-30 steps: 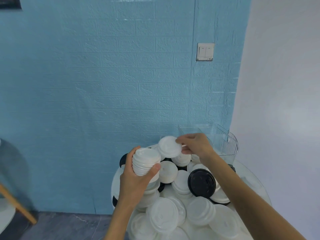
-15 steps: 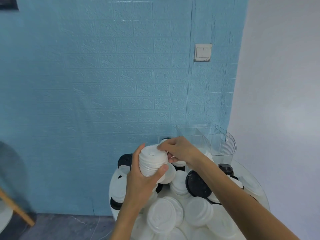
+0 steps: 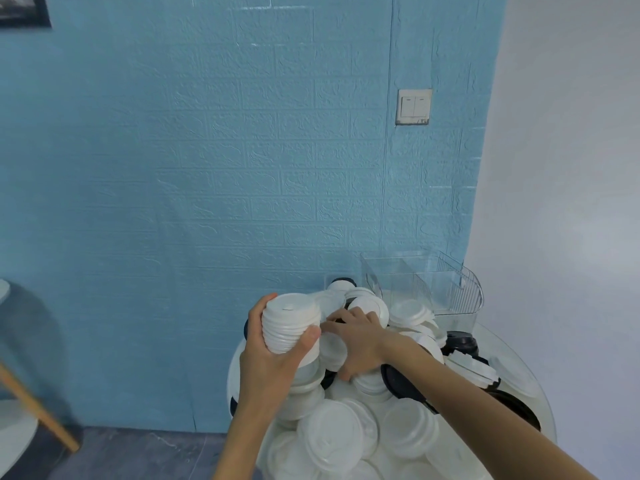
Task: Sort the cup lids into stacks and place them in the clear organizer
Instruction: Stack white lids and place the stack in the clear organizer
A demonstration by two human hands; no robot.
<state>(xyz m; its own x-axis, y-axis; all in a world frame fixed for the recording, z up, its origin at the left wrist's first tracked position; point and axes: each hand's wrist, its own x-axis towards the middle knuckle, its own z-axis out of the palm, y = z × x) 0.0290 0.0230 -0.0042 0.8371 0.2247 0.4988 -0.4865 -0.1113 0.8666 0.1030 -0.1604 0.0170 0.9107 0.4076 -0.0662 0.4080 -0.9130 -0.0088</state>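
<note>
My left hand (image 3: 273, 362) has its fingers wrapped round a stack of white lids (image 3: 290, 323) at centre frame; my right hand (image 3: 356, 341) reaches relaxed into the pile (image 3: 346, 431). Squeezing could skew the stack, and nudged lids might slide off the desk (image 3: 540, 393), well short of the organizer (image 3: 446, 285)

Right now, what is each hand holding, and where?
The left hand grips a stack of white lids round its side. The right hand reaches into the pile; its grip cannot be told.

Smooth matt white plastic lids (image 3: 341, 434), a glossy clear plastic organizer (image 3: 450, 289), rough embossed wall (image 3: 242, 168).
</note>
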